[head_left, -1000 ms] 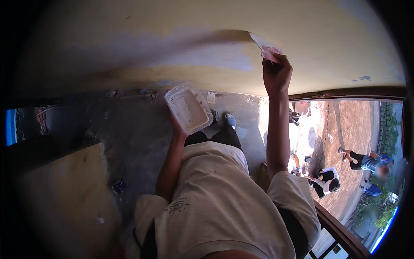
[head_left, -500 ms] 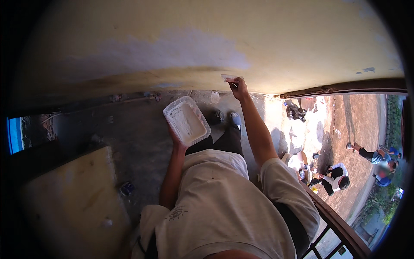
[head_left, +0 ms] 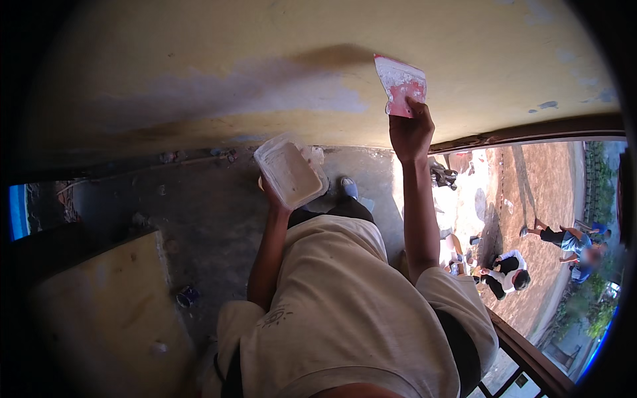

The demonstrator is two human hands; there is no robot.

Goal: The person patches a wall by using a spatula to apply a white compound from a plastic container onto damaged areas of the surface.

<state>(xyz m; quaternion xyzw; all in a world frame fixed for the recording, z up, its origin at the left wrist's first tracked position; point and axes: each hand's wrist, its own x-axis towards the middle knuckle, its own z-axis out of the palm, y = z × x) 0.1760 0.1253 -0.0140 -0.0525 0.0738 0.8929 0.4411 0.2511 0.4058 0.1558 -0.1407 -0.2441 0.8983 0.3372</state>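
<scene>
In my left hand (head_left: 271, 194) is a clear plastic tub (head_left: 310, 201), tilted so its inside shows. Off-white putty (head_left: 292, 174) coats its bottom and sides. My right hand (head_left: 413, 134) is raised in front of the yellowish wall (head_left: 219, 40), its fingers pinching a red, flat putty spreader (head_left: 403, 89) smeared with white. The spreader's upper edge is at or close to the wall; whether it touches I cannot tell. Left of it a pale, whitish patch (head_left: 265, 86) spreads over the wall, crossed by a dark shadow.
A yellowish low wall or panel (head_left: 113, 312) stands at lower left, with a small dark can (head_left: 188, 296) beside it on the grey floor (head_left: 219, 212). A brown railing (head_left: 531, 348) runs at lower right. Outside, one person crouches (head_left: 509, 273) and others stand farther off.
My right hand has gone up and slightly right with the spreader, which now shows its broad red face. The tub has stayed nearly in place in my left hand.
</scene>
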